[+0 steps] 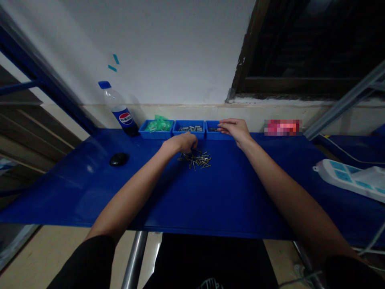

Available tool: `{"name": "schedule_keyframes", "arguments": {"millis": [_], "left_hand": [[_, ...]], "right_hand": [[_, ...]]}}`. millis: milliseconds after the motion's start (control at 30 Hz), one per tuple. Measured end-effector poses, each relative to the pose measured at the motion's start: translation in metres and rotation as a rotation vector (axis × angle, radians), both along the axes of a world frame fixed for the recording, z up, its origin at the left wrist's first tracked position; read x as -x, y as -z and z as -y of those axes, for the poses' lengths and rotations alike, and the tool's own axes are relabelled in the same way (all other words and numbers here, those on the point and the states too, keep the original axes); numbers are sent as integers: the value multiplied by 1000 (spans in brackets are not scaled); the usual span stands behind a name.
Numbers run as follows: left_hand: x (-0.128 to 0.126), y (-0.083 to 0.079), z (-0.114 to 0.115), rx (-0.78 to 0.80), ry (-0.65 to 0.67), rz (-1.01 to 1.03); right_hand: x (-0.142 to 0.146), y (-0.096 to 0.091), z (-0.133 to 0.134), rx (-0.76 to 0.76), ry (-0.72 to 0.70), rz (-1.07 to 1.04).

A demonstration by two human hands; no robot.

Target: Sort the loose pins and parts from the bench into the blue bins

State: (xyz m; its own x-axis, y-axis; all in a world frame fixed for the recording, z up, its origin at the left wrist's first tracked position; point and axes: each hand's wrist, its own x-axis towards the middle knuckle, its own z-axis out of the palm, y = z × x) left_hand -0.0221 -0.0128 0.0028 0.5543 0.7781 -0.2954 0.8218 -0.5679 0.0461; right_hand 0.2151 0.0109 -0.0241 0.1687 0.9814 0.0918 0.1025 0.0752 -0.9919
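My left hand point(183, 142) is curled closed over the upper left edge of a loose pile of small metal pins point(197, 159) on the blue table point(210, 196); whatever its fingers pinch is hidden. My right hand point(235, 128) reaches to the rightmost of three small blue trays point(214, 135) by the wall, fingers bent together over the dark small parts inside. The middle tray point(189, 129) holds grey metal pieces. The left tray point(156, 129) holds green plastic parts.
A cola bottle point(118, 109) with a blue cap stands at the back left by the wall. A black round object point(119, 159) lies on the table's left. A white power strip point(349, 178) rests at the right edge. A blurred red item point(282, 127) sits against the wall.
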Motion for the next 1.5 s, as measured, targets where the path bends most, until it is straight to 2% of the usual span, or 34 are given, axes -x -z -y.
{"name": "schedule_keyframes", "arguments": {"millis": [233,467,600,767,933,1100,1233,1367,1433,1500], "left_hand": [[-4,4,4,24,-38,31],[3,5,-4,-3,13,147],[4,3,-9,-32,50,408],[-5,2,-8,-228,66,837],[-11,1,-3,-258,42,971],[-12,3,-3,-244,-2,930],[-12,11,-4,-270,-39,722],[-18,21,-2,-188,124,511],[-24,25,2,-153,222,443],[-29,28,7,-137,261,384]], "right_hand": [[5,-2,4,34,-40,-60],[6,-5,9,63,-98,-36],[7,-5,12,106,-171,1],[5,-4,11,189,-269,23],[2,1,10,196,-441,-113],[4,3,12,148,-468,-194],[5,1,9,91,-322,-149],[4,-1,4,29,-100,-128],[3,-1,3,45,-55,-121],[3,-2,4,77,-51,-117]]}}
